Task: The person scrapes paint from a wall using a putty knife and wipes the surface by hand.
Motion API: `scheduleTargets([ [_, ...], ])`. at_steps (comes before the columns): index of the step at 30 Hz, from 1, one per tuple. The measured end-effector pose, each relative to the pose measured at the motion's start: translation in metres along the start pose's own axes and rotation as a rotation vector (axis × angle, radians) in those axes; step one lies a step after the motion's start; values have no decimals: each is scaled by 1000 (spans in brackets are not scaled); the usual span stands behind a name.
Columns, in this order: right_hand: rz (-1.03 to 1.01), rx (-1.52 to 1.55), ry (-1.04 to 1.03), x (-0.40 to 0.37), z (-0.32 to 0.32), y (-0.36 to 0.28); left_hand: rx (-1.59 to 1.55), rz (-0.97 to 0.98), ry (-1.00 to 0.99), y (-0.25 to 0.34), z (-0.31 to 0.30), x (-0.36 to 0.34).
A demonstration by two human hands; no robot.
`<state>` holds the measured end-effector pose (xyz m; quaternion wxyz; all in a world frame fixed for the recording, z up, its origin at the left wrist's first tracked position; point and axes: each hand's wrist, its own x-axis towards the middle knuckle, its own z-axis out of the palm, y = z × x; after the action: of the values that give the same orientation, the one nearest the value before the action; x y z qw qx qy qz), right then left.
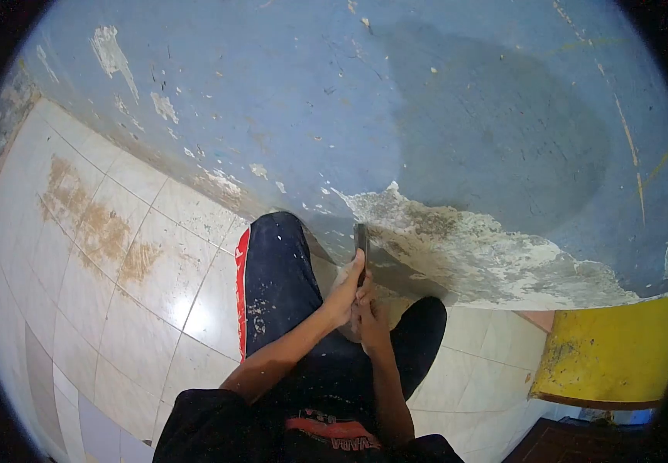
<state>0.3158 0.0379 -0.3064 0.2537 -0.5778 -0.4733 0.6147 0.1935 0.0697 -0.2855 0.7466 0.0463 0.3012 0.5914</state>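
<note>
A dark, narrow tool [361,241], possibly a scraper seen edge-on, points up at the wall between my knees. My left hand [341,296] is closed on it, with the thumb along its side. Just below and to the right, my right hand [369,315] is closed too, its fingers right against the left hand at the tool's lower end. The tip of the tool overlaps the left edge of a bare grey plaster patch [465,251] where the paint has come off. Around that patch stands the blue painted wall [295,92].
My bent knees [278,258] frame the hands close to the wall. Pale floor tiles [156,285] carry brown dust [87,212] at the left. A large damp patch [503,131] darkens the wall. At the right are a yellow panel [619,351] and a dark brown object [573,444].
</note>
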Motion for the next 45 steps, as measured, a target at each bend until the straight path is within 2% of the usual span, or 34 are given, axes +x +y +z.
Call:
scheduleTargets([
  [2, -86, -161, 33, -1, -3, -8, -21, 5, -34, -5, 6, -1],
  [4, -115, -175, 51, -16, -8, -22, -43, 13, -62, -13, 9, -3],
  [6, -153, -193, 67, -18, -6, -30, -80, -63, -123, -16, 14, -5],
  [7, -263, -174, 121, -11, 1, -30, -81, -53, -126, -13, 13, 0],
  [8, -369, -152, 176, -6, 9, -29, -36, 0, 21, 3, 20, -2],
  [9, -359, -149, 178, -5, 14, -27, 10, 39, 173, 11, 21, -6],
  [10, -251, -111, 121, -4, 19, -24, 11, 28, 179, 9, 14, -8],
  [11, -158, -74, 58, 2, 22, -25, 3, 62, 73, 11, 5, -4],
  [12, -157, -73, 57, 5, 24, -27, -5, 92, -33, 11, -2, -1],
  [18, -159, -174, 62, -25, 7, -40, -44, 26, -54, -12, 9, -7],
  [20, -181, -149, 113, -34, 0, -36, -63, -25, -154, -23, 10, -10],
  [22, -233, -190, 124, -23, 5, -41, -53, -29, -138, -14, 14, -9],
  [23, -279, -224, 133, -19, 9, -43, -32, 24, -60, 0, 17, -5],
  [24, -262, -220, 139, -17, 12, -47, -7, 72, 20, 10, 17, -1],
  [25, -149, -129, 79, -15, 16, -54, -21, 129, -122, 17, 12, 1],
  [26, -53, -39, 9, -9, 21, -59, -14, 135, -122, 22, 11, 1],
  [28, -93, -54, 28, -9, 30, -57, 33, 117, -23, 23, 12, -7],
  [32, -184, -126, 88, -17, 12, -31, 18, 95, -86, 13, 15, -15],
  [33, -188, -127, 90, -23, 4, -28, -1, 22, -79, 4, 16, -15],
  [34, -121, -84, 89, -29, -2, -24, -14, -56, -71, -5, 17, -15],
  [36, -55, -10, 101, -25, 2, -25, 7, -34, -118, -13, 15, -8],
  [38, -154, -169, 109, -12, 9, -41, -16, 66, 218, 1, 25, -1],
  [39, -146, -154, 121, -11, 14, -47, 15, 112, 58, 20, 19, -2],
  [42, -125, -175, 37, -5, 22, -53, 49, 150, -12, 18, 8, -3],
  [43, -114, -184, 20, -7, 19, -44, 20, 175, -95, 12, 0, 1],
  [45, -140, -174, 7, -2, 16, -34, 50, 135, -28, 13, 18, -11],
])
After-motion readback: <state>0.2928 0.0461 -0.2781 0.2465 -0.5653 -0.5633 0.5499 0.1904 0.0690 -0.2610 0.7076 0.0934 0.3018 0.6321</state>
